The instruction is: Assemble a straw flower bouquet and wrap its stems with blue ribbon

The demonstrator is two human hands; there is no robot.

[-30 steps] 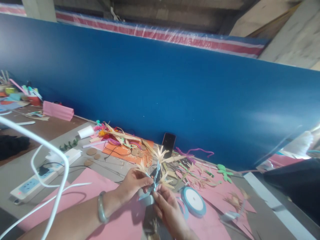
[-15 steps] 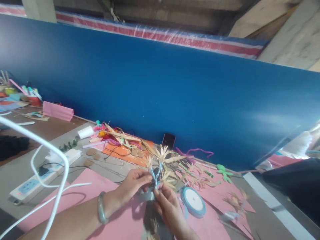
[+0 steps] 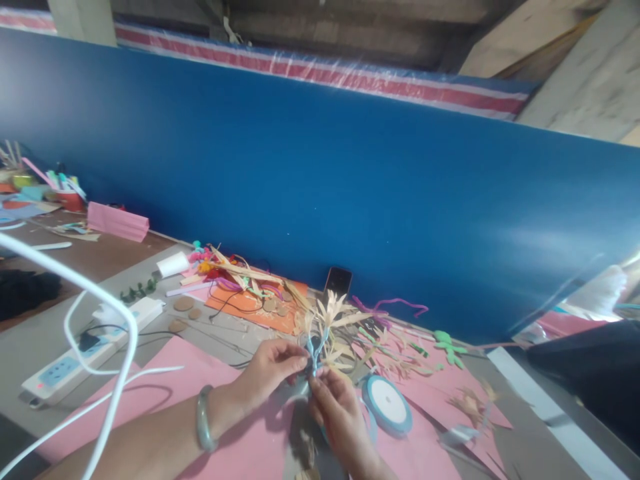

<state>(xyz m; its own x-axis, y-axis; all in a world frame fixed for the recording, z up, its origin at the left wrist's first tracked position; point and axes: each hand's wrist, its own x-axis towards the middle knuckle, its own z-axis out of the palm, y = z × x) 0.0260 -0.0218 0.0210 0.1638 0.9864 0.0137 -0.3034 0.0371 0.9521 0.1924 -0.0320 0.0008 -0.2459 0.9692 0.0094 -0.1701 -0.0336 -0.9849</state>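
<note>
A branched stem [image 3: 315,353], wrapped in shiny light blue ribbon and topped by pale dried-husk flowers [image 3: 333,308], stands upright between my hands. My right hand [image 3: 341,408] pinches its lower end between thumb and fingertips. Just left of the stem, my left hand [image 3: 275,371], with a jade-coloured bangle [image 3: 206,419] on the wrist, has thumb and fingers closed on the light blue ribbon [image 3: 295,399], which hangs in a loop below. Part of the grip is hidden behind the fingers. To the right of my right hand lies a ribbon spool [image 3: 387,404] with a white centre.
Pink paper sheets [image 3: 240,433] cover the near table. At left are a power strip [image 3: 90,353] and white cables [image 3: 120,333]. Craft scraps [image 3: 240,273], a phone [image 3: 338,280] and green pipe-cleaner pieces [image 3: 449,348] lie along the blue partition [image 3: 320,173].
The wrapped stem has shifted slightly right and tilts differently. The ribbon below my left hand now curves in a narrower loop. Both hands keep their pinch.
</note>
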